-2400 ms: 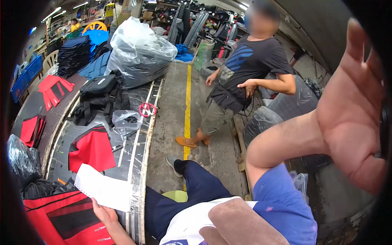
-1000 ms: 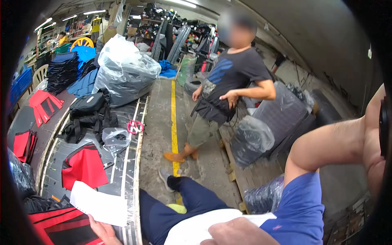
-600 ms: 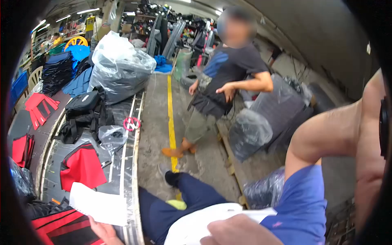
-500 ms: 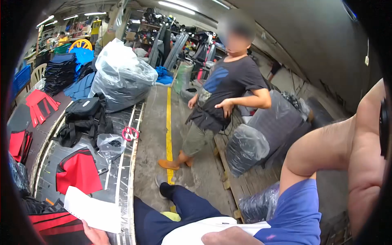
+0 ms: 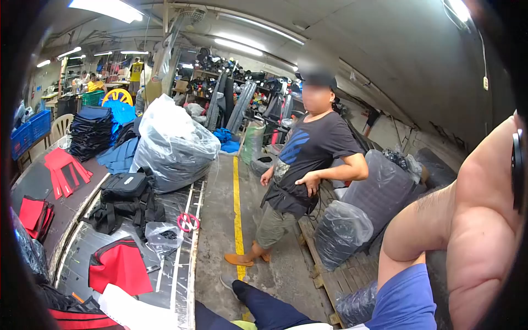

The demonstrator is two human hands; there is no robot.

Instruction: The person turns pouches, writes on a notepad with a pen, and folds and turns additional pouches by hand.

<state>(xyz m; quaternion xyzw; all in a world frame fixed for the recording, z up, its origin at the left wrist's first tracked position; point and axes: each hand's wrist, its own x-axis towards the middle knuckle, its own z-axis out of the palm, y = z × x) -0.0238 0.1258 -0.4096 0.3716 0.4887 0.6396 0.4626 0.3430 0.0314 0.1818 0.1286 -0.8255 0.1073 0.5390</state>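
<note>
A white sheet of paper (image 5: 135,309) lies at the lower left, partly over a red fabric piece (image 5: 120,268) with black trim. My left hand is below the frame, so its hold on the paper is hidden. On the right, my right arm is raised and bent close to the camera, and my right hand (image 5: 481,247) is only partly seen at the edge, its fingers hidden. Nearby on the worktable (image 5: 184,264) are a black bag (image 5: 125,190), a clear plastic bag (image 5: 164,237) with dark contents and pink-handled scissors (image 5: 188,222).
A person in a dark T-shirt (image 5: 316,146) stands in the aisle, hand at the hip. A large plastic sack (image 5: 179,148) stands by the table. Wrapped bundles (image 5: 344,228) sit on a wooden pallet (image 5: 352,275). Red fabric pieces (image 5: 66,173) and a dark stack (image 5: 91,132) are left.
The view has tilted up, so everything sits lower in the picture. My left hand, earlier at the paper's lower edge, has left the frame. The standing person's head has lifted.
</note>
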